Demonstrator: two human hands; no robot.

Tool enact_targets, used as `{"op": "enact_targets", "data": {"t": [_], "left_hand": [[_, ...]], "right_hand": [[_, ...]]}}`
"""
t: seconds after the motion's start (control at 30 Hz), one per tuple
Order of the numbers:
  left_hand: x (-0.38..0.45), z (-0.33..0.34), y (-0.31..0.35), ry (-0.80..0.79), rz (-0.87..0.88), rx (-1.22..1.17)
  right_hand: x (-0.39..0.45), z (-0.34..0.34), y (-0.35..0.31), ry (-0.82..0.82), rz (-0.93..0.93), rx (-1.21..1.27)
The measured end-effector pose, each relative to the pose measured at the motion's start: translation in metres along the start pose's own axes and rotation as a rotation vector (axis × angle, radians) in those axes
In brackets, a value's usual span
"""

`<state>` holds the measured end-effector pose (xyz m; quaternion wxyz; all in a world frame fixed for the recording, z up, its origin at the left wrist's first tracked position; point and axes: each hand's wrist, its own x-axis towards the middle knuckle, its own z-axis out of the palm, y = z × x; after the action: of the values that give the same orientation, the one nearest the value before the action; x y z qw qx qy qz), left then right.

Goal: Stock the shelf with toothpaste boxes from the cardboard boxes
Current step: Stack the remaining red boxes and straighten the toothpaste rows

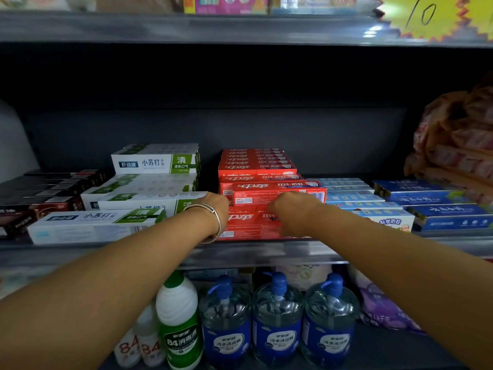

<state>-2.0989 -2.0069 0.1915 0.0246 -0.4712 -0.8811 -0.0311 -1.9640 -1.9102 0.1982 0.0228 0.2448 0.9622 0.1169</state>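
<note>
White-green boxes [149,180] beside red toothpaste boxes [256,166].

Below the fingers stood three blue-capped clear jugs [277,319] in a row, a green-and-white disinfectant bottle [179,321] just left of them. Far right of the fingers sat an orange plastic bag [453,134]; above it hung a yellow price sign [426,17].

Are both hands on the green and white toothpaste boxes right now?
No, the left hand and right hand both rest on the red toothpaste boxes; the green and white boxes lie beside them.
</note>
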Motion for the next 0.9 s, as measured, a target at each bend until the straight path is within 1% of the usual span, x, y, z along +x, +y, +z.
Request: {"op": "enact_targets", "data": {"t": [0.13,0.3,0.47,0.67,0.9], "left_hand": [[-0.001,-0.001,-0.002,-0.02,0.008,-0.002],[-0.001,-0.002,-0.004,-0.034,0.015,-0.011],[-0.002,0.0,-0.003,-0.037,0.007,-0.019],[-0.006,-0.003,-0.001,-0.063,0.002,-0.062],[-0.004,-0.001,0.01,-0.069,0.015,-0.147]], "right_hand": [[0.006,-0.002,-0.009,0.011,-0.036,0.04],[0.011,-0.005,-0.019,-0.019,0.019,0.049],[0.011,-0.002,-0.023,0.009,0.076,0.09],[0.007,-0.002,-0.026,0.013,0.051,0.029],[0.0,-0.003,-0.013,-0.029,0.057,0.03]]}}
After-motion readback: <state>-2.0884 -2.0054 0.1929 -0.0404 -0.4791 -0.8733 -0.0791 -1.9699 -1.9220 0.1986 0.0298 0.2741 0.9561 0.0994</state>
